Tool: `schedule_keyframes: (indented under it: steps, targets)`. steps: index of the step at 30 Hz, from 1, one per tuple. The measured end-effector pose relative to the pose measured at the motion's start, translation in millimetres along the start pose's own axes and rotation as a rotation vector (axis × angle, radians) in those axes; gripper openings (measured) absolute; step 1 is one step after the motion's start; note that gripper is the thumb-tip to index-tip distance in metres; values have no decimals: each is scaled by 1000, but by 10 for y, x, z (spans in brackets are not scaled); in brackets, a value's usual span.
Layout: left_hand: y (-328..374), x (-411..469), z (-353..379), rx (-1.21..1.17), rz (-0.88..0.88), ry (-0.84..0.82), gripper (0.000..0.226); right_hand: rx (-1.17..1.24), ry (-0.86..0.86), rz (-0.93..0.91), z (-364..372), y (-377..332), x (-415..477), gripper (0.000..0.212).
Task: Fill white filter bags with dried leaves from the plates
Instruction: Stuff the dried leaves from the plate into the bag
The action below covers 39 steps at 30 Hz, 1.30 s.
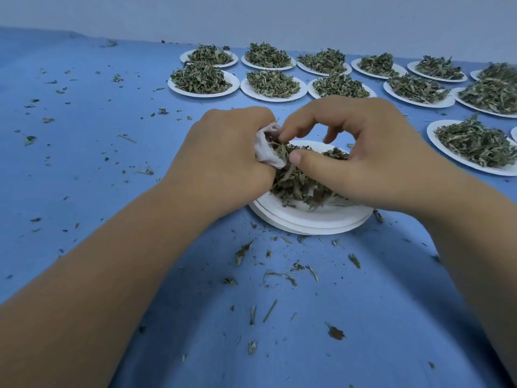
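The left hand (223, 152) is curled tight round a small white filter bag (268, 154), crumpling it in the fist with the bag's mouth turned toward the other hand. The right hand (372, 161) arches over from the other side, its forefinger and thumb closed on a tuft of dried leaves (293, 186) right at that mouth, with the other fingers bent and lifted clear. Both hands hang just over the near plate (307, 219), which sits on top of what looks like a short stack of the same white plates, and between them they hide a good part of its heap. Beyond the knuckles, two rows of far plates (179, 88) run along the back of the blue tablecloth (112, 152) toward the pale wall (251, 12), each piled with green leaves. One more heaped plate (436, 138) lies off to the right, near the right wrist. Loose leaf crumbs (279, 275) lie strewn over the cloth, thickest in front of the stack and between the two bare forearms, which reach in from the lower corners and meet over the plate.
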State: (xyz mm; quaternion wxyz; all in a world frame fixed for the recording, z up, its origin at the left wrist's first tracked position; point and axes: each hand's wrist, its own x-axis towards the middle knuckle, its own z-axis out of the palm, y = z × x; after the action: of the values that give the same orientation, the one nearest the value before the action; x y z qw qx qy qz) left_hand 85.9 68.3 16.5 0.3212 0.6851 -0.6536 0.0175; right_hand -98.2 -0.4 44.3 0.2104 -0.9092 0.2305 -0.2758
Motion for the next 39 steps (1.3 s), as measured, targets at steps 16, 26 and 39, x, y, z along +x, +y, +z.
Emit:
schedule_keyframes:
  steps: [16,26,39]
  targets:
    - [-138,14,-61,166,-16,98,24,-131,-38,80,-208,122,4,16]
    - [62,-10,14,166,53,37,17,-58,29,-62,53,-64,28,19]
    - [44,-33,-42,41,0,79,23,124,38,-68,119,-69,21,30]
